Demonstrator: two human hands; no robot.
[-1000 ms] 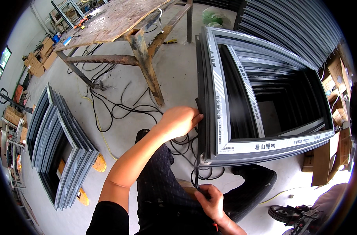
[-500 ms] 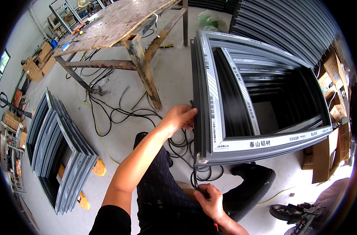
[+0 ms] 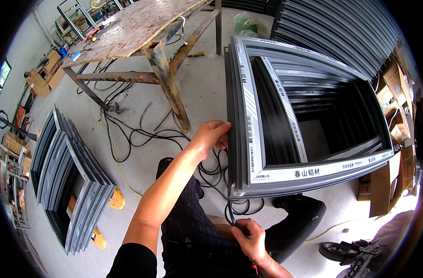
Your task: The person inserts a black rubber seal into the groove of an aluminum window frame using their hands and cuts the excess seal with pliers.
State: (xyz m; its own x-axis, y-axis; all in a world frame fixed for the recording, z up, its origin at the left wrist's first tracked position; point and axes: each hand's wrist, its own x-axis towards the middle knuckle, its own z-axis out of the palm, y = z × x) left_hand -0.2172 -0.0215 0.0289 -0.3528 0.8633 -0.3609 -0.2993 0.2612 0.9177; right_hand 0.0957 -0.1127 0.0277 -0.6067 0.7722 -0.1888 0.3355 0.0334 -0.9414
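Grey and white is the frame (image 3: 248,111), laid uppermost on a stack at the front right of the person. Its left edge is touched by the left hand (image 3: 214,136); whether something is gripped there cannot be told. Below the near corner, a thin black strip (image 3: 230,214) is pinched by the right hand (image 3: 250,238). Farther left, other grey frames (image 3: 77,185) are stacked; beyond, a worn tabletop (image 3: 137,28) is seen.

Blk short L slv (image 3: 136,260); dk trsrs (image 3: 186,222) w/ faint thin stripes, few pale specks.
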